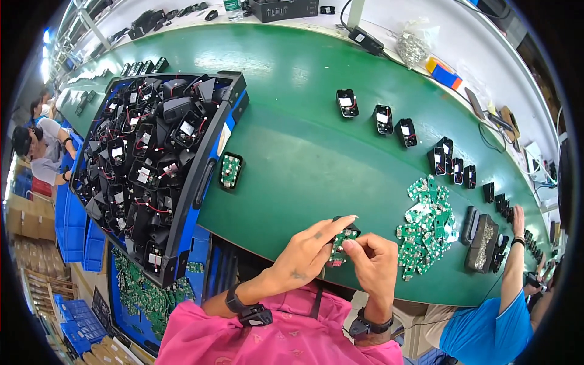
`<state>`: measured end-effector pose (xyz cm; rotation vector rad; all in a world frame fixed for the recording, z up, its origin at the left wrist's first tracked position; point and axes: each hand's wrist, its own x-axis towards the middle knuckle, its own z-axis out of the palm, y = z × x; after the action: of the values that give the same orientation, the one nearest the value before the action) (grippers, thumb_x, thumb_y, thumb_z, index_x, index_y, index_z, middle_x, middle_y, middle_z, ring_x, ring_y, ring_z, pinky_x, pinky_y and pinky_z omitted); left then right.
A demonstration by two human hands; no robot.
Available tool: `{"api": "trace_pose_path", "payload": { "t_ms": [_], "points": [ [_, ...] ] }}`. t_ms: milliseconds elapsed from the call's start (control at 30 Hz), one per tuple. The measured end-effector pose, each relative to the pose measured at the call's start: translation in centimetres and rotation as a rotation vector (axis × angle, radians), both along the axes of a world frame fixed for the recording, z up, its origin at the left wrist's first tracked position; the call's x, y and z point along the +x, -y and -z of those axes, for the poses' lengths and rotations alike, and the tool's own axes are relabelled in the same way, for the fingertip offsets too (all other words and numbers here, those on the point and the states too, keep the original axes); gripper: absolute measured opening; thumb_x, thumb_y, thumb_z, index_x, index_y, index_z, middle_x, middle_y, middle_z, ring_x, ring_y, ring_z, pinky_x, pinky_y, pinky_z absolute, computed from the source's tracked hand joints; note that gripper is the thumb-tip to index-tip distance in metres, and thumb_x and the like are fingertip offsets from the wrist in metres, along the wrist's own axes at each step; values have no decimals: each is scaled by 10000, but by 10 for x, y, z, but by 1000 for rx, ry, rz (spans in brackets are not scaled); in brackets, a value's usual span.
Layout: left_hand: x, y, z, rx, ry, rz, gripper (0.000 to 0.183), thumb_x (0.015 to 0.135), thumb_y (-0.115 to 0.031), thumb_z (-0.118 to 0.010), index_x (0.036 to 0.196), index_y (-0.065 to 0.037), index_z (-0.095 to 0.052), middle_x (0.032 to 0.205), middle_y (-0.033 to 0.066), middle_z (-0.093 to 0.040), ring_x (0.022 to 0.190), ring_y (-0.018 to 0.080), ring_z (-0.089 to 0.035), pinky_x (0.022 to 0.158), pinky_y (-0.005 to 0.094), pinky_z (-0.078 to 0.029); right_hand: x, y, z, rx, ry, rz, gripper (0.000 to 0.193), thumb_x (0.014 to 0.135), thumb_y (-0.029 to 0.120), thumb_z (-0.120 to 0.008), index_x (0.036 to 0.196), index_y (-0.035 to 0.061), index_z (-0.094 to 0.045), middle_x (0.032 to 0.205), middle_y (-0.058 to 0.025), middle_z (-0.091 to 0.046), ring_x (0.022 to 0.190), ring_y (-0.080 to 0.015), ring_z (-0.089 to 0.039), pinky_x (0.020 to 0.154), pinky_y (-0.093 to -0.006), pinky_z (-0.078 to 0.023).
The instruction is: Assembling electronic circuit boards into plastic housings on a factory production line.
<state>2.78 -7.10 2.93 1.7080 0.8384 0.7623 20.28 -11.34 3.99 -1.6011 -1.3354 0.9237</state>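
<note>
At the table's near edge my left hand (304,252) is closed around a small black plastic housing (353,229), most of it hidden by the fingers. A green circuit board (341,241) sits at the housing's open side. My right hand (375,260) grips the board, its thumb pressed on the board's face. Whether the board is fully seated, I cannot tell. Up and to the left, another black housing with a green board (230,171) lies on the table. A heap of loose green circuit boards (429,228) is to the right of my hands.
A large blue-and-black crate (210,159) piled with wired black housings stands at left. Below it, a blue bin holds green boards (143,292). Open housings (383,119) form a line at right, near a box of small metal parts (481,246). A blue-sleeved co-worker (486,328) reaches in.
</note>
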Motion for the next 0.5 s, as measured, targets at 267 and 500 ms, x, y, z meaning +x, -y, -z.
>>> {"api": "trace_pose_path", "payload": {
  "t_ms": [267, 500],
  "points": [
    [-2, -5, -3, -112, 98, 13, 547, 911, 86, -494, 1438, -64, -479, 1321, 172, -546, 910, 160, -684, 720, 272, -598, 0, -9, 9, -37, -155, 94, 237, 879, 113, -766, 734, -35, -650, 588, -2, -585, 548, -26, -462, 472, -226, -346],
    [-2, -8, -1, -428, 108, -3, 413, 970, -38, -561, 1377, -25, -487, 1279, 158, -579, 738, 150, -698, 611, 244, -575, 0, -8, 17, -54, -34, 119, 263, 884, 117, -767, 710, -15, -619, 587, 25, -569, 547, -11, -455, 468, -202, -324]
  ]
}}
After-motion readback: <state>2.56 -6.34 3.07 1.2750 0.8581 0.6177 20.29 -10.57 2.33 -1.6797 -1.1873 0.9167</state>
